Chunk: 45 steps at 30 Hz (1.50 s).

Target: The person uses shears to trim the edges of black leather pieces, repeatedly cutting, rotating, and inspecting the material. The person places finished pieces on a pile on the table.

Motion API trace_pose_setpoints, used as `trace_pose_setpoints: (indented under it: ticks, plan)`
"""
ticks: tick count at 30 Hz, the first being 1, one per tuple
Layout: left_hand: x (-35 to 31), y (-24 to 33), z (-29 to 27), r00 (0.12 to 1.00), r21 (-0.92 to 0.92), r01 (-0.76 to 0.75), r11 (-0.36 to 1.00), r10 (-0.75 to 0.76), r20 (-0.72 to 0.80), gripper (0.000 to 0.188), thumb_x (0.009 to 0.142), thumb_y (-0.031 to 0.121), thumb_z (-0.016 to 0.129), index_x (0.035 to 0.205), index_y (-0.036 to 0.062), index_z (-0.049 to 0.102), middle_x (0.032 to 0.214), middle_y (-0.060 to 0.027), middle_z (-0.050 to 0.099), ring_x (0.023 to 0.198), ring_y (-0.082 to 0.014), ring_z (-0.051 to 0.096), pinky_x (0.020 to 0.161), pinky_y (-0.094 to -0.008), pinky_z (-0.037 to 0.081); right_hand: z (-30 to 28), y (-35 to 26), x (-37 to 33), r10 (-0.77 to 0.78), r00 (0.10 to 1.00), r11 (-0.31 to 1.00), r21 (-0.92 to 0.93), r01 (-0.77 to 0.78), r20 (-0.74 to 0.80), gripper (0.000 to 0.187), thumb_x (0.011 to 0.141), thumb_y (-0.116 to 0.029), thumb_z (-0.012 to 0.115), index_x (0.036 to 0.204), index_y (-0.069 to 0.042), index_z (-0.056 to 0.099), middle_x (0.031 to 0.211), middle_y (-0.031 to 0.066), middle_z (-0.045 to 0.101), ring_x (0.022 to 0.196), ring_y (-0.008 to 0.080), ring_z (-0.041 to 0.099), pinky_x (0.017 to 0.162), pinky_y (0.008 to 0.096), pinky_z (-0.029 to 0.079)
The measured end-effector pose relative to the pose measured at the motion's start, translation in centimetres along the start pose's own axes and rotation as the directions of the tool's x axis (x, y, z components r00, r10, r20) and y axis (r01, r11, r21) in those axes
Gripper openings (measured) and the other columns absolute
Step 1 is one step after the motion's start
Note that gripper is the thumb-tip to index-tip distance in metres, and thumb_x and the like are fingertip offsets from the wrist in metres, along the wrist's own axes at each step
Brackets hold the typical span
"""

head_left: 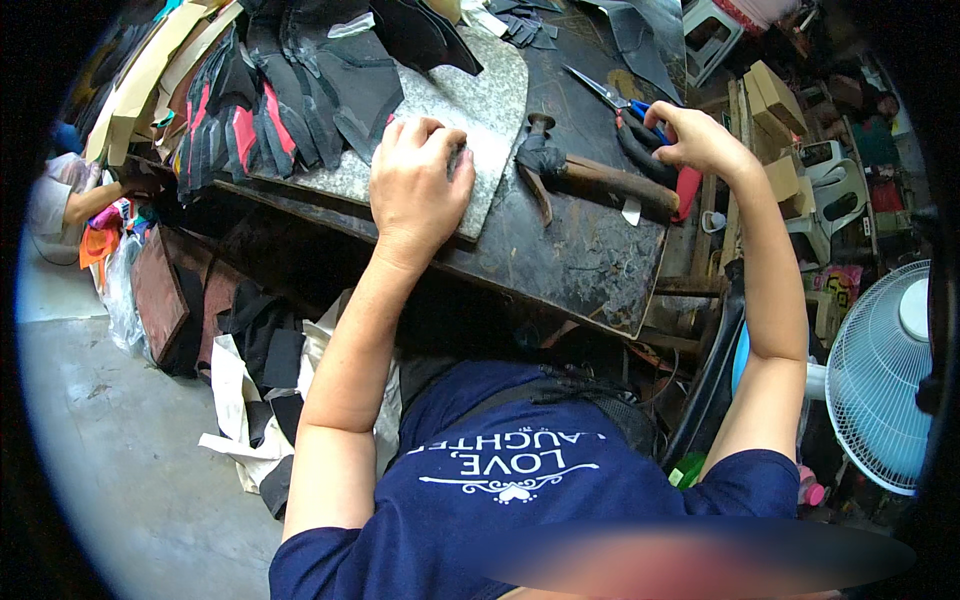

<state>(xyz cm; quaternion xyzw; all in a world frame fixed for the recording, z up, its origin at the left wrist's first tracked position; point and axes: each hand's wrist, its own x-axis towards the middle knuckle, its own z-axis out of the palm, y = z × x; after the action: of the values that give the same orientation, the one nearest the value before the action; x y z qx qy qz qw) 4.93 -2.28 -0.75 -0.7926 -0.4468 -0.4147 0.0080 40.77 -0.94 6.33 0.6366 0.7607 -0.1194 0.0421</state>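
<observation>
Nearest is the person's navy shirt [520, 440]. At far left, dark cut pieces [300, 90] are heaped over a speckled slab [490, 110]. The left arm stretches forward, elbow slightly bent; the left hand [420, 180], back upward, rests at the slab's near part, fingers curled under; whether they grasp anything I cannot tell. Next right, a hammer [590, 180] lies on the dark table [590, 270]. Beyond its handle lie scissors [605, 95]. The right elbow bends outward, forearm raised, wrist turned inward; the right hand [695, 140] has its fingers bent at the scissors' blue handle, their grip unclear.
</observation>
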Motion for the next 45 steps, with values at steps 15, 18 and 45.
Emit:
trace_pose_setpoints:
  ticks: [15, 18, 45]
  plan:
    - [-0.1, -0.2, -0.1, 1.0, 0.007, -0.018, 1.0, 0.018, -0.025, 0.015, 0.074, 0.017, 0.07, 0.084, 0.0071, 0.066, 0.09, -0.0094, 0.06, 0.094, -0.0298, 0.056, 0.09, -0.0413, 0.045, 3.0, -5.2, 0.8, -0.322, 0.85, 0.929, 0.033, 0.369, -0.418, 0.025, 0.087, -0.023, 0.064, 0.108, -0.011, 0.063, 0.108, 0.0109, 0.061, 0.104, 0.0308, 0.058, 0.088, 0.0397, 0.049]
    - [-0.3, -0.2, 0.0, 0.998, -0.013, -0.024, 1.0, 0.024, -0.052, 0.017, 0.072, 0.017, 0.071, 0.085, 0.0064, 0.067, 0.09, -0.0093, 0.059, 0.093, -0.0297, 0.056, 0.085, -0.0401, 0.045, 3.7, -6.3, 1.2, -0.294, 0.758, 0.955, -0.144, 0.259, -0.582, 0.032, 0.086, -0.026, 0.065, 0.114, -0.011, 0.062, 0.111, 0.0102, 0.06, 0.11, 0.0297, 0.055, 0.092, 0.039, 0.047]
    - [5.0, -4.3, 3.4, 0.814, -0.441, 0.237, 0.866, -0.425, -0.397, 0.041, 0.077, 0.002, 0.057, 0.116, -0.0017, 0.05, 0.111, -0.0171, 0.052, 0.107, -0.0288, 0.052, 0.091, -0.0356, 0.045, -1.7, -21.1, 15.0, -0.421, 0.644, 0.89, -0.428, 0.158, -0.638, 0.041, 0.083, -0.037, 0.069, 0.115, -0.012, 0.064, 0.108, 0.0083, 0.064, 0.105, 0.0266, 0.061, 0.086, 0.0382, 0.052]
